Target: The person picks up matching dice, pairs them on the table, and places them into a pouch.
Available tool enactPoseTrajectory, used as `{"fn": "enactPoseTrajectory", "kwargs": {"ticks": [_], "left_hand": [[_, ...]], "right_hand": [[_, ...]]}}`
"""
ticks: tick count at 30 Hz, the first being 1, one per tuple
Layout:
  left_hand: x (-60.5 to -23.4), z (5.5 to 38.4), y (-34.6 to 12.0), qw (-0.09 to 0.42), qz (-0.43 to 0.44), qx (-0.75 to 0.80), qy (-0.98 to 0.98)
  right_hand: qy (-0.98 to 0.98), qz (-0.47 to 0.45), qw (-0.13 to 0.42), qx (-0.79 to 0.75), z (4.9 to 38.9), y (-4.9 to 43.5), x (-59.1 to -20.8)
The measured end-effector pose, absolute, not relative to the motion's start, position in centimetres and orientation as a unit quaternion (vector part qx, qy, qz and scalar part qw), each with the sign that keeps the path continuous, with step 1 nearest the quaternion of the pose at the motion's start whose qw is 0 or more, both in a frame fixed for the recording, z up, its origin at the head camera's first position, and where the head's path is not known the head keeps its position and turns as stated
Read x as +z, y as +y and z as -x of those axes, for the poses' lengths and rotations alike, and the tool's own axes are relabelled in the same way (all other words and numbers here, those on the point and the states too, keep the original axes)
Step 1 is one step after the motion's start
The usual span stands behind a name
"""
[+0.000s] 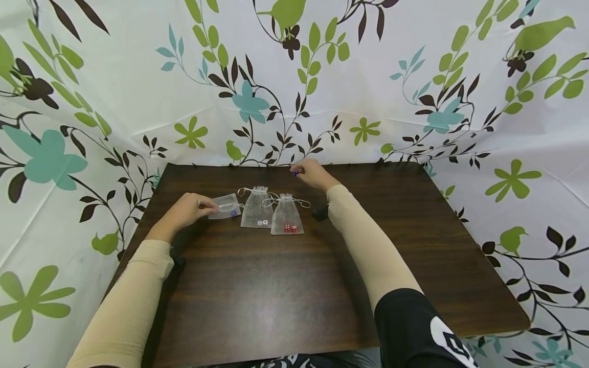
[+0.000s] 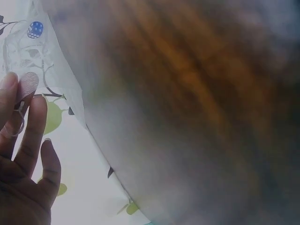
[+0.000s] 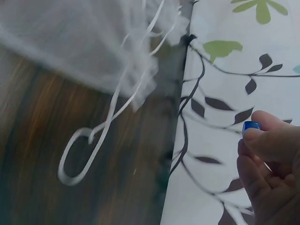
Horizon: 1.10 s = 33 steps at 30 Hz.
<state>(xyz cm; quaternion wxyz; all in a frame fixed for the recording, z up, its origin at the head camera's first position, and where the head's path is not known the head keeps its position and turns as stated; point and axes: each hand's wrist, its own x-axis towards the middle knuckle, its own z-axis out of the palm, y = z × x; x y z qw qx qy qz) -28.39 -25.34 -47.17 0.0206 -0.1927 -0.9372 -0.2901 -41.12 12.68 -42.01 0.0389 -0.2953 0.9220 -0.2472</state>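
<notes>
My left hand [image 1: 190, 208] pinches the mouth edge of a sheer white drawstring pouch [image 1: 220, 210] between thumb and fingertips. One blue die [image 1: 233, 212] with white pips shows in that pouch; in the left wrist view the blue die [image 2: 35, 30] appears past the fingertips. Over the far edge of the table, my right hand [image 1: 314, 174] pinches another blue die [image 3: 251, 125] between thumb and forefinger. Between the hands lie two more sheer pouches: one [image 1: 254, 207] contains white dice [image 1: 262, 223], the other [image 1: 286, 209] red dice [image 1: 291, 228]. Their necks are gathered.
The dark wooden table [image 1: 257, 296] has its far edge against a hanging white cloth [image 1: 294, 122] printed with leaves and birds. White drawstring loops [image 1: 303, 203] spread from the pouch necks onto the wood. The person's lap is at the near edge.
</notes>
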Motion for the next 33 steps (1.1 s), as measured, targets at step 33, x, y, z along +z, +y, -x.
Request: {"fn": "enactPoseTrajectory", "kwargs": {"ticks": [33], "left_hand": [[-47.1, 29.0, -25.4, 0.032, 0.209, -0.291, -0.933]], "right_hand": [[0.87, 0.46, 0.053, -0.171, 37.8, -1.3, -38.0]]}}
